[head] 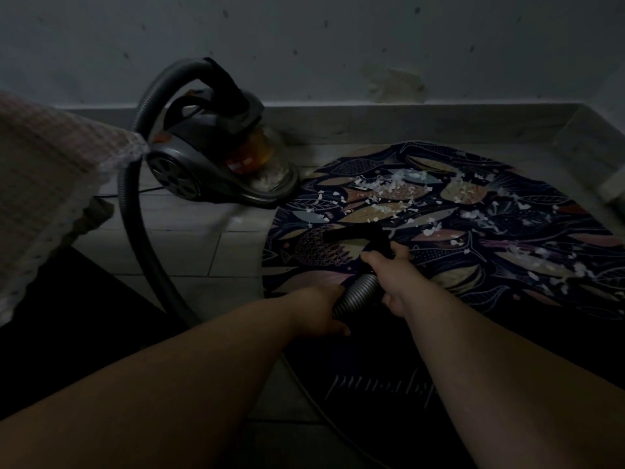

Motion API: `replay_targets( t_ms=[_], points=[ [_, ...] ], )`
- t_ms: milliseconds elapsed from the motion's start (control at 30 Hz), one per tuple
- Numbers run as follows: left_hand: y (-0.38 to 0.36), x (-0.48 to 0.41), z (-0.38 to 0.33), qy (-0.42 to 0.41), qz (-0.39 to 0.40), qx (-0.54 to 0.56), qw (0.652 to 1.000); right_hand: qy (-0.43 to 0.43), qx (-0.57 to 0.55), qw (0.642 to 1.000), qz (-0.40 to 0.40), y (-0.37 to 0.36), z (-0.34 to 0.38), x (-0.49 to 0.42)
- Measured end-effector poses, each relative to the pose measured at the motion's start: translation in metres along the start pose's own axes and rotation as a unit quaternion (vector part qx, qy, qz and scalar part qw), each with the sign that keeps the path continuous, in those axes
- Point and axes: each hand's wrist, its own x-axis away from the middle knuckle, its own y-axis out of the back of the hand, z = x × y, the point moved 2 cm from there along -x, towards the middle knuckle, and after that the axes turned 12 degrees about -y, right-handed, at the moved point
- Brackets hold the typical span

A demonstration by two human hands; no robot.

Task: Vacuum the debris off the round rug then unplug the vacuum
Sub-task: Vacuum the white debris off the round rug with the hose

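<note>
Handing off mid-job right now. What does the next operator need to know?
Left hand grips the ribbed hose; right hand grips the black nozzle, set on the near-left part of the round rug.
White debris litters the rug's middle and right; little looks cleaned.
Vacuum stands on the floor left of the rug.
To do: vacuum the debris, then unplug; plug not in view.

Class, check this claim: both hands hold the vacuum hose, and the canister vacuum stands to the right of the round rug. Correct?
No. The head view shows the canister vacuum left of the round rug; the left hand and right hand do hold the hose.
</note>
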Motion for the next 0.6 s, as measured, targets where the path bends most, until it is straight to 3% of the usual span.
replay_targets(
  t_ms=[200,600],
  points=[
    [0.009,0.025,-0.002,-0.037,-0.028,0.003,0.999,0.008,-0.023,1.000,-0.007,-0.011,-0.006,0.022],
    [0.029,0.069,-0.062,-0.085,-0.049,-0.014,0.995,0.083,-0.069,0.990,-0.095,0.030,0.003,0.118]
  ],
)
